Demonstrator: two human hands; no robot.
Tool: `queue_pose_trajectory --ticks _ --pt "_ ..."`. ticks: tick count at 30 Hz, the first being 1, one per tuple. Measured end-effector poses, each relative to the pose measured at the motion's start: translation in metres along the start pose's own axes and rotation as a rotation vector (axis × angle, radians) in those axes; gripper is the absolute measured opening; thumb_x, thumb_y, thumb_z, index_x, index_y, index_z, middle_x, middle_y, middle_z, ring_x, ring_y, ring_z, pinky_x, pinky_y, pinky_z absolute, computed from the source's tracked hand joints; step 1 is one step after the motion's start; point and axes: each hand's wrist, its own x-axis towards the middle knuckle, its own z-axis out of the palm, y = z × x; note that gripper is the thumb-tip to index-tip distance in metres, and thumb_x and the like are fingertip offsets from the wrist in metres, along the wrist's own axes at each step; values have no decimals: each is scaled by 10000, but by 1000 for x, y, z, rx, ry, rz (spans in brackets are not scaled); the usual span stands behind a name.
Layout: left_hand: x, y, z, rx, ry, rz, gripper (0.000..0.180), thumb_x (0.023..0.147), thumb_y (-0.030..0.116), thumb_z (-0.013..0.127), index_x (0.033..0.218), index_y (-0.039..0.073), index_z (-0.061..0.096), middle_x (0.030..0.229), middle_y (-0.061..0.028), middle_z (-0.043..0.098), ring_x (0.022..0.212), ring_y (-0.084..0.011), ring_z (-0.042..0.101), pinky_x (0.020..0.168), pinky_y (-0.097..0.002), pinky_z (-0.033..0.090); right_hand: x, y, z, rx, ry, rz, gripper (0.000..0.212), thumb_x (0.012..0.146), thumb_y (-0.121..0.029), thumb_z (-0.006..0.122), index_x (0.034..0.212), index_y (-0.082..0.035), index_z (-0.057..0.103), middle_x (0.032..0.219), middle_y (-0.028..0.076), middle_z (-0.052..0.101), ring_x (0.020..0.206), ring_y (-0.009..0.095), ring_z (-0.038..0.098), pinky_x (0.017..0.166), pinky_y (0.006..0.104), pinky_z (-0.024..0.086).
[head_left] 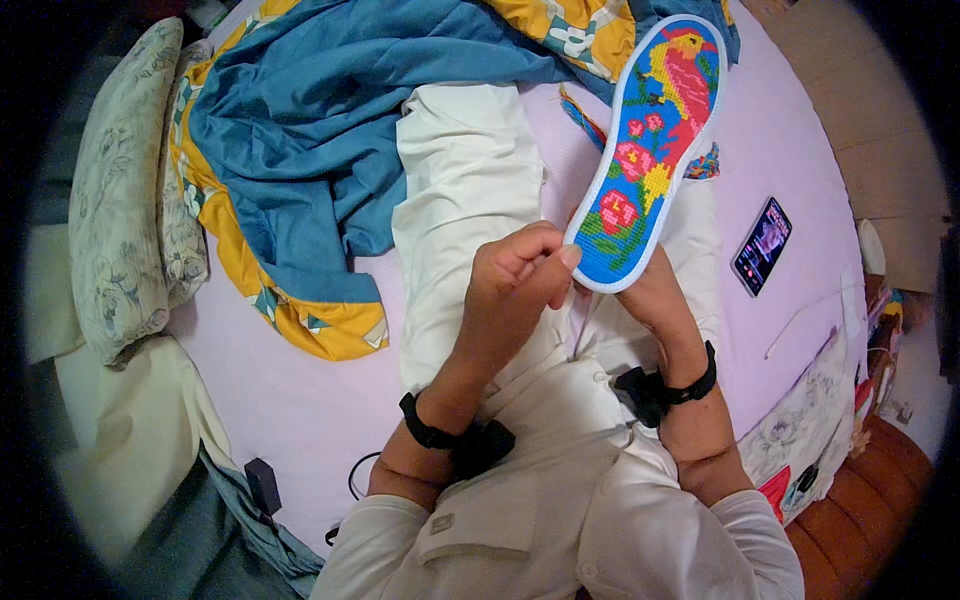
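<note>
Insole (633, 165), foot-shaped blue cross-stitched fabric: pinched at heel (603, 270) by left hand (517, 276), backed by right hand (655, 292), can't tell grip. Keep flat, steady.

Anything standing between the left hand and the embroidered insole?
Nothing visible: the left hand is right at the near left edge of the insole. The right hand is behind the insole, partly hidden by it, not between them.
</note>
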Motion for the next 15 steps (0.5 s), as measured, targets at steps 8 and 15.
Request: queue_pose_trajectory --ticks 8,15 --pt "1 -3 -6 -193 25 -84 129 839 98 546 755 8 584 595 35 460 526 -31 388 488 -180 307 6 18 -13 117 -157 -273 194 831 -38 575 1024 -17 585 893 47 635 738 122 612 595 254 518" --pt "1 -2 -3 -282 18 -107 119 832 98 552 761 6 574 597 30 461 523 -34 390 485 -180 306 11 24 -17 215 -208 -329 207 828 -49 595 1033 -20 601 937 25 642 798 119 608 673 259 512"
